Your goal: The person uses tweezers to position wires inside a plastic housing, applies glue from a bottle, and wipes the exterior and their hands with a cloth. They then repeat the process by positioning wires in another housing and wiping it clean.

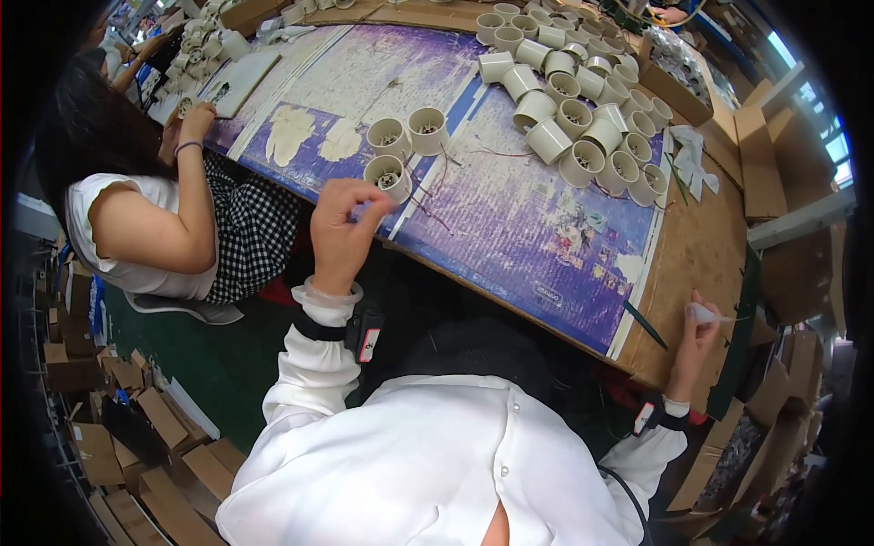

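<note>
Close to the table's near edge, my left hand (344,232) is raised with thumb and fingers brought together; whatever they pinch is too small to make out. Just beyond its fingertips stands a cream cylindrical cup (386,173) with small parts inside and thin red wires (428,211) trailing from it. Two similar cups, a left one (389,138) and a right one (426,131), stand upright behind. Over at the right end of the table, my right hand (696,341) grips a small white bottle with a thin pointed tip (708,315), partly hidden by the fingers.
Many cream cups (564,100) crowd the far right of the table (510,237), some tipped over. White gloves (694,162) and a dark green strip (645,325) lie at the right. At left, a co-worker (155,209) handles a part beside a white board (244,82). Cardboard boxes (164,428) surround the table.
</note>
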{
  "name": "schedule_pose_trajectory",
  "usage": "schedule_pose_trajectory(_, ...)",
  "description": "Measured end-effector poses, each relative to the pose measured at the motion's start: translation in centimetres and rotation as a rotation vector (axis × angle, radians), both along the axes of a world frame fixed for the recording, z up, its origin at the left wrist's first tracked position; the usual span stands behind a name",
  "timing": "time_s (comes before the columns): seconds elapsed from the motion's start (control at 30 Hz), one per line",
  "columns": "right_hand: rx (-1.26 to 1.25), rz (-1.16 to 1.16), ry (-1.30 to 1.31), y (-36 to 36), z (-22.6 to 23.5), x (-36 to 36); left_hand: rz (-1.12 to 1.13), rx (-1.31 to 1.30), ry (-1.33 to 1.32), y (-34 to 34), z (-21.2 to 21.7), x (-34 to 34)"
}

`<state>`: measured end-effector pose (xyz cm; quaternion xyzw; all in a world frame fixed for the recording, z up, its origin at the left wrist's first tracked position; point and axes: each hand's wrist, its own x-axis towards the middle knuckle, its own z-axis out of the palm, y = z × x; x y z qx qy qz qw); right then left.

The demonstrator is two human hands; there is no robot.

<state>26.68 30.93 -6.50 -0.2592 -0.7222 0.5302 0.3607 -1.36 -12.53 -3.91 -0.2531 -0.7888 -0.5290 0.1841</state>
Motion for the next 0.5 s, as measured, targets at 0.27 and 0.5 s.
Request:
schedule_pose_trajectory(0.27, 0.135, -0.005, -0.217, 0.4, -2.0, -0.6, -0.234, -0.201, 0.000, 5.2, 1.6, 2.6)
schedule_pose_trajectory(0.5, 0.504, 0.023, -0.554, 1.5, 6.2, 3.8, -0.416, -0.262, 0.051, 8.9, 1.2, 3.5)
